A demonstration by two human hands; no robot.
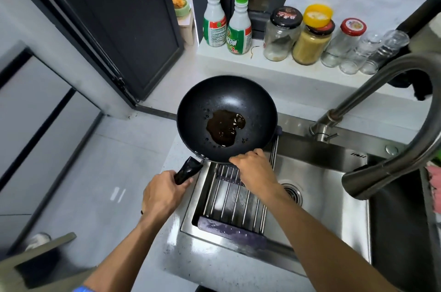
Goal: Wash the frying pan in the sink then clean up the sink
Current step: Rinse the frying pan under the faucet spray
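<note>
A black frying pan point(226, 100) with a brown puddle of sauce at its bottom sits over the far left corner of the steel sink point(319, 186). My left hand point(164, 193) grips the pan's black handle point(188, 170). My right hand point(255, 167) holds the near rim of the pan, fingers curled over its edge. A drying rack point(233, 198) of steel rods lies across the left part of the sink, under the pan's near side.
A curved grey faucet point(391, 110) arches over the sink's right side. On the ledge behind stand two green-capped spray bottles point(214, 21) and several glass jars point(310, 40). The white countertop point(171, 239) borders the sink on the left, beside the grey floor.
</note>
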